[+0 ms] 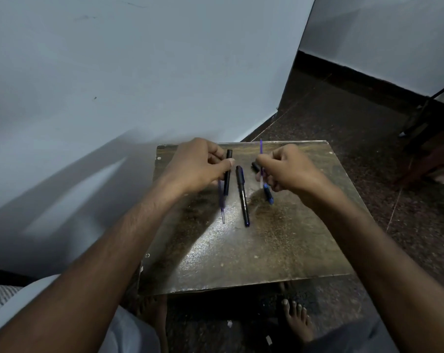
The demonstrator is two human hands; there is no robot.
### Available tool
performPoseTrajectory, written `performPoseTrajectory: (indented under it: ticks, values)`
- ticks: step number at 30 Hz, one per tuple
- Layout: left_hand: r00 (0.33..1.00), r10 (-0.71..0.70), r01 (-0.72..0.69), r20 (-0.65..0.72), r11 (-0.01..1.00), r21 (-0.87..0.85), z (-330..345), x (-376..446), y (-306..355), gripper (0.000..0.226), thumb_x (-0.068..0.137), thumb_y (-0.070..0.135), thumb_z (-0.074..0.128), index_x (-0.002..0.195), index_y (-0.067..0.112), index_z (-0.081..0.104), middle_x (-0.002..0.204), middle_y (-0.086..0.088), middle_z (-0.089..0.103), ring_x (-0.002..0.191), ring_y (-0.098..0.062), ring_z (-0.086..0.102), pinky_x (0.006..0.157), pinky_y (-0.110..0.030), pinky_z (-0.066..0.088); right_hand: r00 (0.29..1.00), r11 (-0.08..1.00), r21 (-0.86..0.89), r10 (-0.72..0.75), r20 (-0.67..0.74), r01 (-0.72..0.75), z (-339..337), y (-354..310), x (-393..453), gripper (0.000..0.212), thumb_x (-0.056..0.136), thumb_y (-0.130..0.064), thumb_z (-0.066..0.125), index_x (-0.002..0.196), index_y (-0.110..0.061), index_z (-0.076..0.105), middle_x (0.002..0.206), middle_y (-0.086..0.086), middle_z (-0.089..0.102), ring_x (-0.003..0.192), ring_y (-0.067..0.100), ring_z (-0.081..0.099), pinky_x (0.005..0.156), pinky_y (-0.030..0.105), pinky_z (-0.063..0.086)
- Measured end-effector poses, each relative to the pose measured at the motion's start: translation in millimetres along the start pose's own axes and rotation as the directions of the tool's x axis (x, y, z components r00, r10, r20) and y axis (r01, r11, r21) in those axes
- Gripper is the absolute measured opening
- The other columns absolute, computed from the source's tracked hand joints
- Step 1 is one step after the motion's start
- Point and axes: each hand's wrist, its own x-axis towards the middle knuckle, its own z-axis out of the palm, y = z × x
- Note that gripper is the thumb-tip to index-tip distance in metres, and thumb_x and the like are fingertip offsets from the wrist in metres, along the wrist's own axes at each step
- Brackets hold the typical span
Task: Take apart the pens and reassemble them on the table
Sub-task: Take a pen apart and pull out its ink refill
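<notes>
Head view is showing the left hand (198,164) grasping a black barrel (227,171) and the right hand (284,169) pinching a blue refill (261,161), both above the worktop (241,250). An assembled pen (242,196) is lying between them. Aligning the refill tip with the barrel mouth before pushing is probably what matters here.

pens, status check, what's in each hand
Left hand on black barrel. Right hand holds purple refill. Whole pen lies between. Nothing blocking.

Left hand (200,165) curled, right hand (288,168) fisted — both forearms outstretched
</notes>
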Motion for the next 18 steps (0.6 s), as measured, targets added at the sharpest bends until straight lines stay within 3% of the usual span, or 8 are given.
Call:
performPoseTrajectory:
  ticks: [2, 6, 8, 10, 13, 18]
  values:
    - [0.999, 0.037, -0.037, 0.023, 0.999, -0.009, 7.2, -4.3, 8.2, 0.013, 0.098, 0.034, 0.082, 0.089, 0.030, 0.074, 0.079, 0.006, 0.082, 0.069, -0.002, 0.081, 0.062, -0.020, 0.065, 0.996, 0.977, 0.202, 0.054, 0.070, -0.067, -7.4, 3.7, -0.3, 0.027, 0.102, -0.012, 0.061, 0.081, -0.001, 0.073, 0.076, 0.012, 0.082, 0.046, 0.006, 0.061, 0.048, 0.021, 0.052]
    - [0.994, 0.082, -0.083, 0.065, 0.997, 0.001, 19.0, -9.8, 20.0, 0.009, 0.097, 0.035, 0.082, 0.097, 0.027, 0.078, 0.084, 0.007, 0.082, 0.067, -0.002, 0.080, 0.060, -0.016, 0.062, 0.994, 0.910, 0.406, 0.049, 0.095, -0.083, -14.2, 7.2, -2.6, 0.024, 0.100, 0.000, 0.065, 0.076, -0.007, 0.068, 0.070, 0.011, 0.073, 0.047, 0.008, 0.061, 0.049, 0.019, 0.055]
    - [0.991, 0.110, -0.111, 0.082, 0.994, 0.009, 20.9, -11.8, 22.8, 0.009, 0.097, 0.035, 0.082, 0.098, 0.027, 0.079, 0.085, 0.008, 0.082, 0.068, -0.003, 0.080, 0.061, -0.017, 0.063, 0.999, 0.846, 0.532, 0.025, 0.045, -0.045, -19.2, 6.7, -4.1, 0.010, 0.097, 0.002, 0.073, 0.091, -0.005, 0.069, 0.072, 0.011, 0.075, 0.052, 0.010, 0.067, 0.053, 0.020, 0.059]
    - [0.989, 0.119, -0.121, 0.084, 0.993, 0.011, 21.6, -13.3, 23.9, 0.007, 0.097, 0.035, 0.082, 0.097, 0.028, 0.080, 0.084, 0.009, 0.082, 0.068, -0.001, 0.079, 0.062, -0.016, 0.064, 0.999, 0.765, 0.644, 0.031, -0.032, -0.003, -24.3, 6.2, -4.5, 0.025, 0.094, -0.003, 0.081, 0.115, -0.002, 0.066, 0.077, 0.011, 0.079, 0.062, 0.014, 0.075, 0.059, 0.023, 0.065]
    - [0.988, 0.126, -0.128, 0.091, 0.992, 0.021, 22.1, -13.6, 22.9, 0.007, 0.097, 0.035, 0.082, 0.098, 0.028, 0.081, 0.085, 0.009, 0.083, 0.074, 0.000, 0.080, 0.069, -0.025, 0.069, 0.993, 0.705, 0.706, 0.012, -0.114, 0.073, -24.6, 4.9, -4.6, 0.039, 0.094, -0.001, 0.081, 0.129, 0.002, 0.065, 0.089, 0.014, 0.081, 0.075, 0.016, 0.080, 0.070, 0.026, 0.068]
    - [0.982, 0.155, -0.161, 0.110, 0.986, 0.040, 23.6, -14.5, 23.1, 0.006, 0.096, 0.037, 0.083, 0.097, 0.031, 0.082, 0.084, 0.012, 0.083, 0.078, -0.001, 0.080, 0.077, -0.033, 0.070, 0.975, 0.707, 0.679, -0.073, -0.211, 0.200, -17.5, 7.4, -3.6, 0.028, 0.098, 0.001, 0.076, 0.126, 0.004, 0.071, 0.102, 0.021, 0.075, 0.092, 0.023, 0.079, 0.082, 0.028, 0.068]
